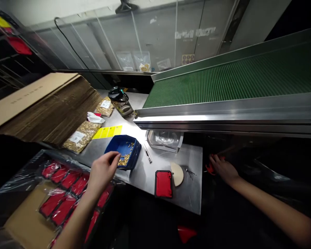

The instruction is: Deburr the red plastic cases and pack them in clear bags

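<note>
My left hand (105, 169) is over the near left edge of a blue bin (121, 147) that holds small brass-coloured parts (124, 159). Its thumb and fingertips are pinched together, and anything between them is too small to make out. Off the table's right edge, my right hand (223, 168) has its fingers on an orange-red object (210, 165), whose shape is mostly hidden in the dark. Between the hands, a red and black case (163, 184) lies on the metal table (190, 197), beside a cream half-round disc (177, 174) and small metal pieces (190, 172).
A green conveyor (223, 79) slopes up to the right behind the table. Stacked cardboard (46, 110), bags of brass parts (83, 135) and a bottle (122, 103) stand at the back left. A plastic-lined box (28, 211) with wrapped red items is at lower left.
</note>
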### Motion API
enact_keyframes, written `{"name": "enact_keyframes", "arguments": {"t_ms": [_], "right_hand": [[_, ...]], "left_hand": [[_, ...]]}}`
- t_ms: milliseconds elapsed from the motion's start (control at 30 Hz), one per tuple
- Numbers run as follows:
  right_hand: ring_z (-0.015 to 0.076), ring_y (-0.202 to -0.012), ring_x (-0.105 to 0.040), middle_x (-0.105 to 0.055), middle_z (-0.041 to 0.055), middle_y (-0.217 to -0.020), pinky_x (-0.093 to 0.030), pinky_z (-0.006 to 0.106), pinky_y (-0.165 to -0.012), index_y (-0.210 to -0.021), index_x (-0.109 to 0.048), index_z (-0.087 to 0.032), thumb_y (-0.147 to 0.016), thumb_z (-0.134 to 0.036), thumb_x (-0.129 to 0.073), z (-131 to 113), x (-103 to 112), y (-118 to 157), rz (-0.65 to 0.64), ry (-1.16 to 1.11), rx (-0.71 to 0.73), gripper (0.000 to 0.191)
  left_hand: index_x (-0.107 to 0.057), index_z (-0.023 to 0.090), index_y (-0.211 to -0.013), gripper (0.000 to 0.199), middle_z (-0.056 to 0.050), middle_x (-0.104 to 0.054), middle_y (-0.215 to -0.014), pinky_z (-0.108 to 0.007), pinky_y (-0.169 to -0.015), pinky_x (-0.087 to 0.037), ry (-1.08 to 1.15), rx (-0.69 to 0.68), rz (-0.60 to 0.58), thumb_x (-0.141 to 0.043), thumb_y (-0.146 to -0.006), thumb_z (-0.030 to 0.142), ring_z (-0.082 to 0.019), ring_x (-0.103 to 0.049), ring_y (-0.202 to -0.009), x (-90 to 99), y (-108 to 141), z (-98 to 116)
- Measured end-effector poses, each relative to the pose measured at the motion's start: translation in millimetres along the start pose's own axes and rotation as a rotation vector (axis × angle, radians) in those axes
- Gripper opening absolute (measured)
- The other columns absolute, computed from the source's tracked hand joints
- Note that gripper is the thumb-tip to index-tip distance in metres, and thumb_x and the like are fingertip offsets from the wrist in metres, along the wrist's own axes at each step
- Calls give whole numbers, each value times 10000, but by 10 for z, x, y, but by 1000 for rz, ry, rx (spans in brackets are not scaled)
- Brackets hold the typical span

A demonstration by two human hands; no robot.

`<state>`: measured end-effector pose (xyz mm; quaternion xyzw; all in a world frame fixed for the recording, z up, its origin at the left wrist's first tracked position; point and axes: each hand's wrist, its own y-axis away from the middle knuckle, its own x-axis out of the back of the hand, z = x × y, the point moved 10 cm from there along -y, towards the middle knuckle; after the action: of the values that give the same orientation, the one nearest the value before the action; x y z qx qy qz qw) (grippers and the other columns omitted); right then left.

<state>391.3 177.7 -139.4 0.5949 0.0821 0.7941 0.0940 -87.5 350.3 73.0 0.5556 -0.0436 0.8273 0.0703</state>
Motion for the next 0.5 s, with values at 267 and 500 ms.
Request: {"name": "enact_keyframes", "arguments": {"t_ms": [267,500], "right_hand": [[338,-990,-724,-684,218,-1263,-586,422,-770,-1417,-572,-138,-910,-3,-401,-8,435,217,141,-71,-129,552],[254,-758,-761,-769,113,-1075,-608,363,-609,-1388,-514,-228,-1029,-314,-375,-130,648,1587,298,-536,-465,393]], "left_hand": [[-691,146,-1088,261,-81,-720,-1115,-464,-966,-549,-120,-97,-273,-676,-968,377,-234,-683,-1036,-636,-1017,-196],[-685,144,-1005,213,-66,-702,-1062,-462,-953,-547,-115,-53,-292,-683,-965,353,-238,-668,-1040,-809,-1150,-268]]}}
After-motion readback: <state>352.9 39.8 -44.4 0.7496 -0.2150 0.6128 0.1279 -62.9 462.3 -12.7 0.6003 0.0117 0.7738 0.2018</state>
